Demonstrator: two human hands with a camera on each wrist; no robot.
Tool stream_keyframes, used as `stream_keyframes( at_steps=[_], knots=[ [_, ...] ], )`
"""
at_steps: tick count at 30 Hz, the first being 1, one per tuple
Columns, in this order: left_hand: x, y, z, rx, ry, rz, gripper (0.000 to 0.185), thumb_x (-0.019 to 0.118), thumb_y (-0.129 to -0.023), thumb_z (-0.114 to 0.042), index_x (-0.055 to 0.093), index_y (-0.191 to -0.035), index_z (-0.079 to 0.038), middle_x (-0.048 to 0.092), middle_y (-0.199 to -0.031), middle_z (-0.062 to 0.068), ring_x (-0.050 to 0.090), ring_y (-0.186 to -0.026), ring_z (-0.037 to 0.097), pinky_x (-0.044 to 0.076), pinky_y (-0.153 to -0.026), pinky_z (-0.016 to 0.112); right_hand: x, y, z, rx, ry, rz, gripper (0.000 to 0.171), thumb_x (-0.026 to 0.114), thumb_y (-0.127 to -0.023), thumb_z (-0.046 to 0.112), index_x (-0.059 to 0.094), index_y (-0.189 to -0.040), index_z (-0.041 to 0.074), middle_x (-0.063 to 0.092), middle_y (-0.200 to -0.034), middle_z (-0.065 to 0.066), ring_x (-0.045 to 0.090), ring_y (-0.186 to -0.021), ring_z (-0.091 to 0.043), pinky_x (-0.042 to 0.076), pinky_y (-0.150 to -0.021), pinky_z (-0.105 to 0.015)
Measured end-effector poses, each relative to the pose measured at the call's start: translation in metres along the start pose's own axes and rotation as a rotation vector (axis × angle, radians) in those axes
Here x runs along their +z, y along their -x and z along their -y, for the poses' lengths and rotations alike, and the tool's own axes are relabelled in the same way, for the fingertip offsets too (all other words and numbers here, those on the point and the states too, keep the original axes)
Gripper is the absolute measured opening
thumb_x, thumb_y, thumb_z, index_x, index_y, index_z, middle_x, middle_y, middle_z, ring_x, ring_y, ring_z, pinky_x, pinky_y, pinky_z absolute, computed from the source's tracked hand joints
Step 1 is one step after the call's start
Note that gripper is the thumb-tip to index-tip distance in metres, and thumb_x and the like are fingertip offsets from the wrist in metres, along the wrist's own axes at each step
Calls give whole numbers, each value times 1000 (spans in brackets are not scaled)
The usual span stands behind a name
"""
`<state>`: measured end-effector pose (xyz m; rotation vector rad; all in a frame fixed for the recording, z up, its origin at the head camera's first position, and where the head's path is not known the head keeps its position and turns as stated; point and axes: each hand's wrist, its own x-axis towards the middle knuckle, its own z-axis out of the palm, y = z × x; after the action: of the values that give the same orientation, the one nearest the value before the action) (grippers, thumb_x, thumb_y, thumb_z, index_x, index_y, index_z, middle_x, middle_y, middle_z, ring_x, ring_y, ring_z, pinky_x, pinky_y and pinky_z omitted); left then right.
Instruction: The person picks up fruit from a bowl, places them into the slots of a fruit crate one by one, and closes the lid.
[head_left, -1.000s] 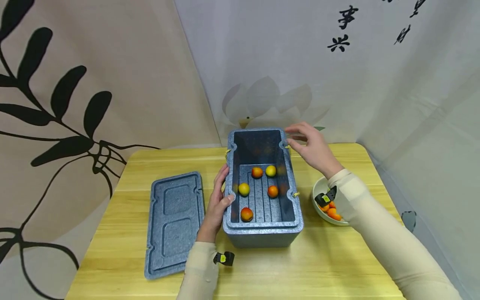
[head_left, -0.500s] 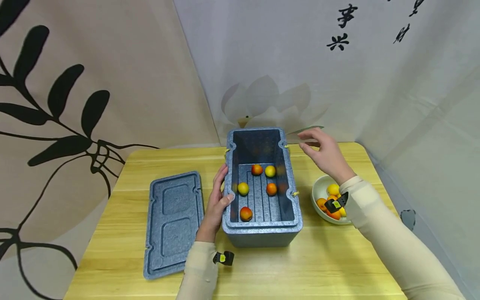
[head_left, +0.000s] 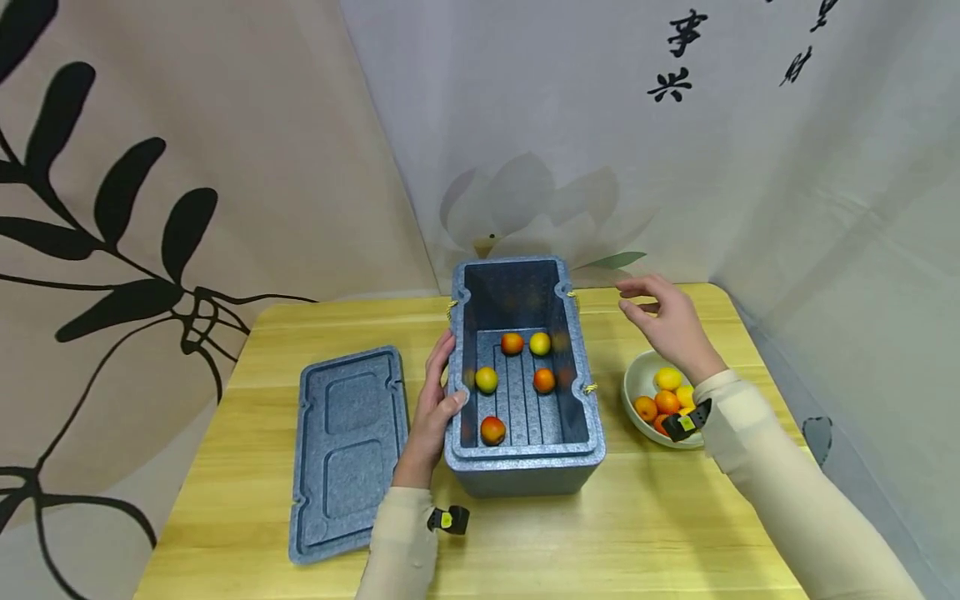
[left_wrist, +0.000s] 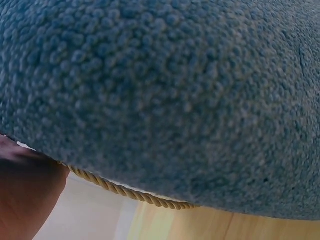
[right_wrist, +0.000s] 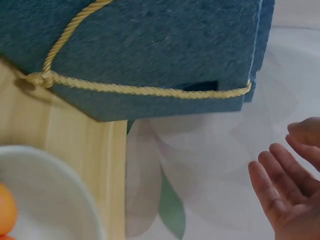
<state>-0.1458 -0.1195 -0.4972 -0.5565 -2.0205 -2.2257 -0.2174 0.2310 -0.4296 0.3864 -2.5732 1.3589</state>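
A blue-grey foam box (head_left: 517, 477) stands uncovered on the table, with several small round red-orange and yellow fruits inside, among them a red-orange fruit (head_left: 492, 430) near its front. My left hand (head_left: 432, 408) holds the box's left wall, thumb over the rim. In the left wrist view the speckled foam wall (left_wrist: 165, 100) fills most of the picture. My right hand (head_left: 670, 325) hovers apart from the box, just behind a pale bowl (head_left: 637, 375) of oranges and yellow fruits, partly hidden by the wrist strap. Its fingers are loosely bent with nothing between them, as the right wrist view confirms.
The box's lid (head_left: 348, 454) lies flat on the table to the left. A yellow rope (right_wrist: 150, 91) runs along the box's right side. Behind the wooden table (head_left: 525, 550) hangs a printed cloth (head_left: 562, 100).
My right hand has moved away from the box's right rim, to the right and nearer to me, over toward the bowl. My left hand stays on the box; the fruits inside keep their places.
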Motion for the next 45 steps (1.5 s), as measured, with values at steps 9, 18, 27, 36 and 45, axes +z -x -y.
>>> stream_keyframes(
  at_steps=[9,18,27,36,45],
  knots=[
    [1,0,-2,-20,-19,-13,73,51,-87,-25,30,-156,-17,17,-161,-4,15,-144,20,21,-108,60,-7,26,-25,100,21,-26,29,54,-100,12,60,-126,1,60,-124,-11,55,-113,-26,45,-93,-35],
    [2,0,0,-33,1,-22,73,51,-86,-26,29,-156,-17,16,-161,-4,15,-144,21,21,-108,62,-11,49,-48,130,43,4,30,57,-98,11,59,-126,-1,59,-124,-15,56,-112,-32,43,-94,-53],
    [2,1,1,-35,42,-10,74,51,-87,-25,28,-156,-18,14,-161,-4,20,-143,30,37,-102,55,-14,64,-63,223,54,23,33,57,-98,11,57,-128,-2,56,-126,-19,54,-114,-37,43,-94,-54],
    [2,1,2,-23,36,-6,74,52,-87,-25,28,-156,-17,14,-162,-4,16,-144,24,33,-104,57,-11,81,-86,306,53,41,34,57,-98,14,56,-127,-3,56,-124,-22,56,-111,-44,42,-95,-57],
    [3,0,1,-19,41,-9,74,52,-86,-24,28,-156,-14,15,-162,-3,15,-144,23,25,-103,68,-5,87,-96,319,87,52,34,60,-95,10,58,-125,-6,54,-125,-24,53,-115,-44,40,-97,-57]
  ],
)
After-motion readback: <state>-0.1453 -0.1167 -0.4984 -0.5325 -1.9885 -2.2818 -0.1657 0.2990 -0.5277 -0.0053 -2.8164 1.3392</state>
